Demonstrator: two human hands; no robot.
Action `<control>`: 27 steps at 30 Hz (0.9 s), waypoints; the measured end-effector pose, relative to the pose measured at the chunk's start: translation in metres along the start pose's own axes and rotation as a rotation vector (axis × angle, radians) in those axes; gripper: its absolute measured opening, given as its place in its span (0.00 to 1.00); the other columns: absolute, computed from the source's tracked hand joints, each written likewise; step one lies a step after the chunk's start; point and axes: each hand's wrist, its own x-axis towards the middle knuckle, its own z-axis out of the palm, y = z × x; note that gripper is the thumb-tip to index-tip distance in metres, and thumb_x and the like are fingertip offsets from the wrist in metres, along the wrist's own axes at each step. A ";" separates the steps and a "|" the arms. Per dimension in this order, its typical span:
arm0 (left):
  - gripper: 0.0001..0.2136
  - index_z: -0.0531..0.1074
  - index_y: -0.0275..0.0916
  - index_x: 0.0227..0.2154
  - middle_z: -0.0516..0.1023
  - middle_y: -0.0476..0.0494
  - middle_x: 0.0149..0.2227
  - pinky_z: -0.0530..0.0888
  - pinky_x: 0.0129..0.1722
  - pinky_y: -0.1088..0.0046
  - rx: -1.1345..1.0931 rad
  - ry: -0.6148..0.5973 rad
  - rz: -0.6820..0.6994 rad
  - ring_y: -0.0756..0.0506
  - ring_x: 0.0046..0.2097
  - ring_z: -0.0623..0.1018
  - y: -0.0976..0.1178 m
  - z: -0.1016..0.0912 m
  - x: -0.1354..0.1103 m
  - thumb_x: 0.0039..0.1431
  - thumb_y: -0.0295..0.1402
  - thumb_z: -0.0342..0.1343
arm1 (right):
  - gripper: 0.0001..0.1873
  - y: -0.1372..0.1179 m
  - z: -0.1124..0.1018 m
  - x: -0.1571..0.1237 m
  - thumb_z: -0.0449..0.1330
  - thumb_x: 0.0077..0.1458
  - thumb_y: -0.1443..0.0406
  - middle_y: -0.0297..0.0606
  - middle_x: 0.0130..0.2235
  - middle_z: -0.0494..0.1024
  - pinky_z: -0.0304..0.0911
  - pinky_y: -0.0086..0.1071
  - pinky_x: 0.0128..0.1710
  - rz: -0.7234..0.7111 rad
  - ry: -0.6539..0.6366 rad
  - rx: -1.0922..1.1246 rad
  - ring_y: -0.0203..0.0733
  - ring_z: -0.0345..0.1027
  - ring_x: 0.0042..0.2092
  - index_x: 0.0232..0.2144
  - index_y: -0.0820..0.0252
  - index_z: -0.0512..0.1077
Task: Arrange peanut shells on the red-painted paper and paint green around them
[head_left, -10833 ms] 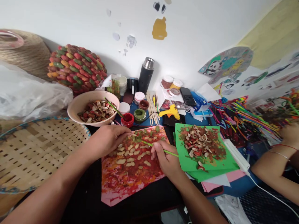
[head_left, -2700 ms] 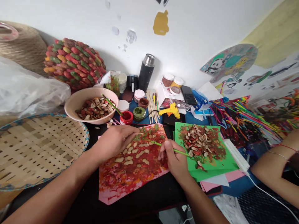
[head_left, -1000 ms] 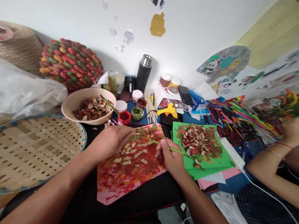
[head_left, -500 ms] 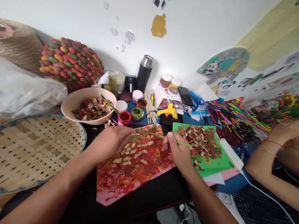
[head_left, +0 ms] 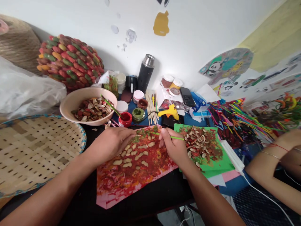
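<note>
My right hand is closed around a slim green paintbrush, its tip over the top of a paint-smeared pink sheet. My left hand rests over the sheet's upper left, fingers pressed together; what they pinch is too small to make out. Several unpainted peanut shells lie across the middle of the sheet, and green-painted ones are near its top edge. Just behind stand open jars of green paint and red paint, the red one with a brush leaning in it.
A bowl of shell pieces and a woven tray are on the left. A yellow glue gun and a black flask stand behind. On the right are a green sheet with shells, a power strip and another person's arm.
My right hand has moved slightly left and up with the paintbrush, its tip shifting along the top of the sheet. My left hand stays nearly in place.
</note>
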 end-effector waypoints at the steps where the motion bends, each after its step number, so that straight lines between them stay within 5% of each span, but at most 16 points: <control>1: 0.20 0.84 0.42 0.47 0.89 0.43 0.40 0.80 0.41 0.69 -0.003 0.004 -0.003 0.43 0.38 0.86 0.000 0.000 0.000 0.80 0.43 0.46 | 0.30 0.000 0.001 0.001 0.55 0.75 0.42 0.30 0.19 0.73 0.66 0.33 0.27 0.001 0.007 0.026 0.41 0.71 0.22 0.27 0.53 0.73; 13: 0.20 0.83 0.41 0.47 0.89 0.44 0.40 0.78 0.40 0.68 0.027 0.015 0.055 0.43 0.37 0.87 -0.001 -0.001 -0.001 0.81 0.41 0.46 | 0.30 -0.006 -0.019 -0.015 0.58 0.75 0.43 0.32 0.20 0.74 0.64 0.33 0.25 -0.007 0.130 0.096 0.40 0.69 0.22 0.26 0.54 0.74; 27: 0.16 0.83 0.37 0.46 0.89 0.43 0.41 0.80 0.39 0.70 0.044 0.104 0.152 0.43 0.37 0.88 0.008 0.002 0.002 0.80 0.36 0.50 | 0.30 0.008 -0.014 -0.032 0.58 0.74 0.42 0.32 0.20 0.74 0.64 0.31 0.26 0.077 0.050 0.101 0.39 0.70 0.23 0.27 0.55 0.74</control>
